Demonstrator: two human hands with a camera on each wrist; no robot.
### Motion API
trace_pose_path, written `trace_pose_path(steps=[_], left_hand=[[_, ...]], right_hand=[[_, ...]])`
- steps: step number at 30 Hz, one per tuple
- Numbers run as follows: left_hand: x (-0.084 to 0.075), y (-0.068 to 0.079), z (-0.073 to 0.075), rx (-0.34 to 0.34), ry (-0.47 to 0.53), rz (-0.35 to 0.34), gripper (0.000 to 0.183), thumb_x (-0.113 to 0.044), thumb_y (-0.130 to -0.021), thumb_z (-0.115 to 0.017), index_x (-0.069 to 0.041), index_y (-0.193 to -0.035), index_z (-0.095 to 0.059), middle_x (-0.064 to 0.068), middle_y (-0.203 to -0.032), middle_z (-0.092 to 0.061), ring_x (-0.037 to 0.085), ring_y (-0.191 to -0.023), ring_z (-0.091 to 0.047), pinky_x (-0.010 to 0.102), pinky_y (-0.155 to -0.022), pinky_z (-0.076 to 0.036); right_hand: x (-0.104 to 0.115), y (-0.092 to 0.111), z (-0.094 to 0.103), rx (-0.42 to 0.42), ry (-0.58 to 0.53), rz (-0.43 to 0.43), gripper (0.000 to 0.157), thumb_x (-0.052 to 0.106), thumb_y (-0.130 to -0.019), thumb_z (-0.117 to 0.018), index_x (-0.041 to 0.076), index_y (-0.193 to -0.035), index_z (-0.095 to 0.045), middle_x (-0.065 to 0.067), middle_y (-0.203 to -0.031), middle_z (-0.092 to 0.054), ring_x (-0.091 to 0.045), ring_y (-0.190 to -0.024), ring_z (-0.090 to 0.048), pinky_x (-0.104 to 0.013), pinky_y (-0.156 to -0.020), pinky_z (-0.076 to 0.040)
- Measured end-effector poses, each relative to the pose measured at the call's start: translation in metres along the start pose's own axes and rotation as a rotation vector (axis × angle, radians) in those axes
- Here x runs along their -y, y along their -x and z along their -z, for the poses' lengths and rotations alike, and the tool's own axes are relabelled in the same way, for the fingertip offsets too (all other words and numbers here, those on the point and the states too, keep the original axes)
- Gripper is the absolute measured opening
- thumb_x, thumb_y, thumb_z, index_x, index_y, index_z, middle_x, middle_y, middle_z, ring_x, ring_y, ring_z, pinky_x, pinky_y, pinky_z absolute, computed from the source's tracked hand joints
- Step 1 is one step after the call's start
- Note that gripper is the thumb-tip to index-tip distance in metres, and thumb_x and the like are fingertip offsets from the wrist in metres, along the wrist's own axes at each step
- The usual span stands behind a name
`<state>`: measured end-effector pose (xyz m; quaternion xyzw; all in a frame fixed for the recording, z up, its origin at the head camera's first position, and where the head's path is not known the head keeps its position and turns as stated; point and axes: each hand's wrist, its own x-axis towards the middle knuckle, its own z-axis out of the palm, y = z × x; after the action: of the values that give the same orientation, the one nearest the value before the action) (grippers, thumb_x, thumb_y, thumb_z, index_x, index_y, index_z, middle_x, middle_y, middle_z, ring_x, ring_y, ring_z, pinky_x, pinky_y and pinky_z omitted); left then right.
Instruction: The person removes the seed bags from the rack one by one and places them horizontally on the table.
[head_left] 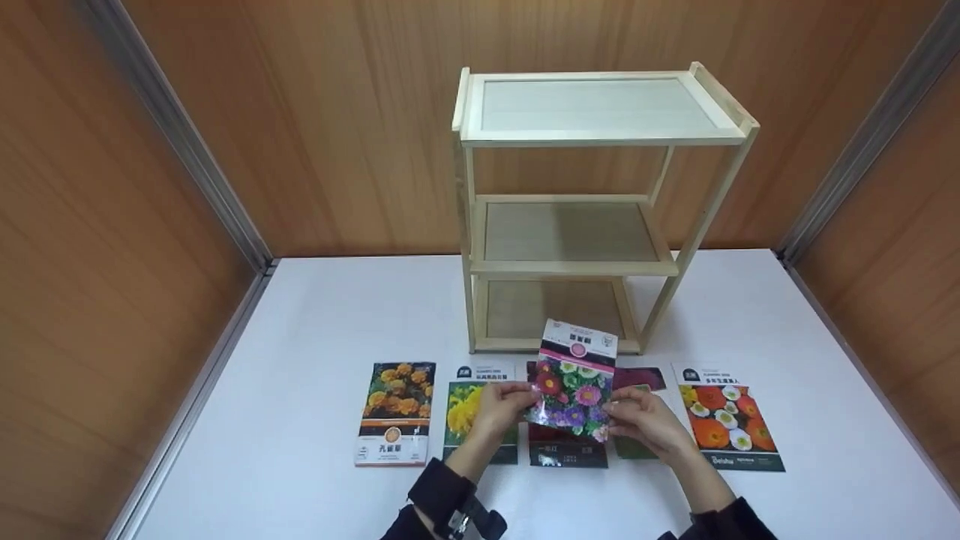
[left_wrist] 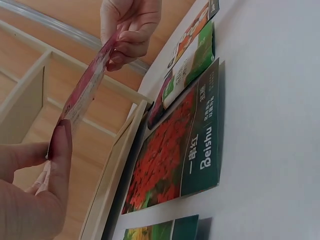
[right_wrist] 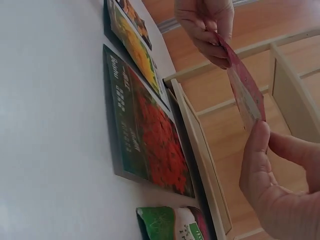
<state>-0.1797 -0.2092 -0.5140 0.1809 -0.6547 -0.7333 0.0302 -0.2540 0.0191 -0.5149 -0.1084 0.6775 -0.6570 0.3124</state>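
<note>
Between my two hands is a seed packet point(head_left: 577, 382) with pink, purple and white flowers on its front, lifted above the table and tilted a little. My left hand point(head_left: 501, 411) pinches its left edge between thumb and fingers, and my right hand point(head_left: 651, 421) pinches the lower right edge. Both wrist views show the packet point(left_wrist: 87, 82) almost edge-on and slightly bowed. Below it lies a red-flower seed packet point(right_wrist: 157, 137), partly covered in the head view. A green and dark-red packet point(head_left: 643, 377) lies partly behind my right hand, a yellow-flower packet point(head_left: 459, 414) beside my left.
An orange-marigold packet point(head_left: 397, 412) ends the row at left, a poppy packet point(head_left: 727, 420) at right. Behind the row stands a three-tier wooden shelf point(head_left: 574, 268) on the white table point(head_left: 315, 315). Wood-grain panels point(head_left: 337, 127) with metal corner strips enclose the table.
</note>
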Motion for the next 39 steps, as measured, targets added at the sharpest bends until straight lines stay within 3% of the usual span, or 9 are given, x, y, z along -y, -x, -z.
trace_pose_path(steps=[6,15,19,23,26,28,34,36,39], left_hand=[[0.002,0.02,0.008,0.049,0.011,-0.02,0.023,-0.008,-0.079,-0.065,0.005,-0.097,-0.062,0.014,-0.085,-0.066,0.018,-0.074,-0.063,0.027,-0.063,-0.051],[0.007,0.039,0.007,0.141,0.022,0.006,0.021,-0.007,-0.079,-0.064,0.006,-0.096,-0.063,0.012,-0.082,-0.067,0.015,-0.07,-0.063,0.025,-0.06,-0.051],[-0.002,0.05,0.006,0.168,0.014,0.031,0.019,-0.006,-0.08,-0.063,0.006,-0.095,-0.063,0.012,-0.081,-0.067,0.012,-0.062,-0.061,0.02,-0.051,-0.048],[-0.016,0.057,0.005,0.164,0.019,0.05,0.02,-0.007,-0.081,-0.062,0.006,-0.096,-0.062,0.012,-0.081,-0.067,0.011,-0.062,-0.061,0.02,-0.052,-0.048],[-0.018,0.054,0.004,0.158,0.086,0.044,0.023,-0.009,-0.082,-0.061,0.008,-0.098,-0.061,0.013,-0.084,-0.066,0.014,-0.068,-0.063,0.024,-0.06,-0.051],[-0.012,0.046,0.003,0.14,0.179,0.04,0.027,-0.013,-0.083,-0.061,0.009,-0.1,-0.061,0.013,-0.086,-0.066,0.015,-0.07,-0.063,0.025,-0.062,-0.051],[0.009,0.033,-0.014,0.016,0.456,0.053,0.036,-0.025,-0.085,-0.059,0.007,-0.101,-0.06,0.011,-0.087,-0.066,0.014,-0.07,-0.063,0.024,-0.062,-0.051],[0.012,0.034,-0.021,-0.021,0.499,0.053,0.036,-0.025,-0.084,-0.06,0.006,-0.101,-0.059,0.008,-0.085,-0.065,0.008,-0.063,-0.057,0.019,-0.059,-0.048],[0.015,0.037,-0.031,-0.055,0.523,0.043,0.04,-0.023,-0.082,-0.062,0.008,-0.107,-0.055,0.007,-0.088,-0.065,0.008,-0.069,-0.057,0.02,-0.064,-0.048]], right_hand=[[-0.002,0.005,0.001,0.07,-0.011,-0.004,0.052,0.021,-0.088,-0.055,-0.014,-0.12,-0.034,-0.009,-0.091,-0.062,-0.017,-0.077,-0.06,-0.03,-0.073,-0.051],[0.009,0.002,0.017,0.009,0.01,-0.019,0.062,0.028,-0.089,-0.054,-0.013,-0.127,-0.028,-0.013,-0.101,-0.062,-0.023,-0.088,-0.061,-0.034,-0.077,-0.049],[0.011,0.003,0.022,-0.017,-0.009,-0.01,0.059,0.023,-0.087,-0.057,-0.014,-0.125,-0.031,-0.013,-0.099,-0.062,-0.025,-0.088,-0.062,-0.036,-0.076,-0.049],[0.013,0.004,0.023,-0.032,-0.008,0.013,0.053,0.018,-0.086,-0.059,-0.013,-0.122,-0.037,-0.013,-0.098,-0.063,-0.024,-0.086,-0.062,-0.034,-0.075,-0.05],[0.015,0.003,0.021,-0.083,-0.018,0.011,0.051,0.016,-0.085,-0.06,-0.012,-0.122,-0.039,-0.012,-0.097,-0.063,-0.022,-0.084,-0.062,-0.031,-0.072,-0.051],[0.017,0.003,0.019,-0.139,-0.039,0.01,0.052,0.015,-0.084,-0.061,-0.012,-0.123,-0.039,-0.012,-0.097,-0.063,-0.022,-0.083,-0.062,-0.029,-0.07,-0.051],[0.01,0.001,0.009,-0.298,-0.1,0.049,0.057,0.017,-0.082,-0.064,-0.011,-0.125,-0.039,-0.016,-0.104,-0.059,-0.021,-0.086,-0.062,-0.029,-0.074,-0.05],[-0.001,-0.004,0.009,-0.32,-0.129,0.084,0.057,0.019,-0.082,-0.064,-0.01,-0.124,-0.041,-0.017,-0.106,-0.058,-0.021,-0.086,-0.062,-0.028,-0.073,-0.05],[-0.011,-0.007,0.002,-0.365,-0.155,0.108,0.056,0.022,-0.082,-0.064,-0.008,-0.124,-0.043,-0.017,-0.107,-0.058,-0.021,-0.084,-0.062,-0.03,-0.073,-0.05]])
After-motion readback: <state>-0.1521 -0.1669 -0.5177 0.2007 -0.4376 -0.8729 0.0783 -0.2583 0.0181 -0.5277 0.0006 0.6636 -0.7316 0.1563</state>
